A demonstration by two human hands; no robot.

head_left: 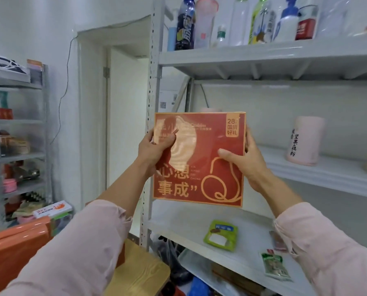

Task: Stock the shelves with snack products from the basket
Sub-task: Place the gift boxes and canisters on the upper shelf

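Note:
A flat red snack box [206,167] with gold lettering is held upright in front of the grey metal shelf unit [270,58], level with its middle shelf [327,174]. My left hand [154,150] grips the box's left edge, thumb on the front face. At the box's right edge my right hand [244,161] grips it, thumb across the front. The box faces me and hides part of the shelf behind it. No basket shows in this view.
Bottles [186,24] line the top shelf. A pink cup [306,142] stands on the middle shelf. A green packet [221,236] and a small green sachet [275,268] lie on the lower shelf. Orange boxes [16,248] sit low left; another stocked rack [18,135] stands at far left.

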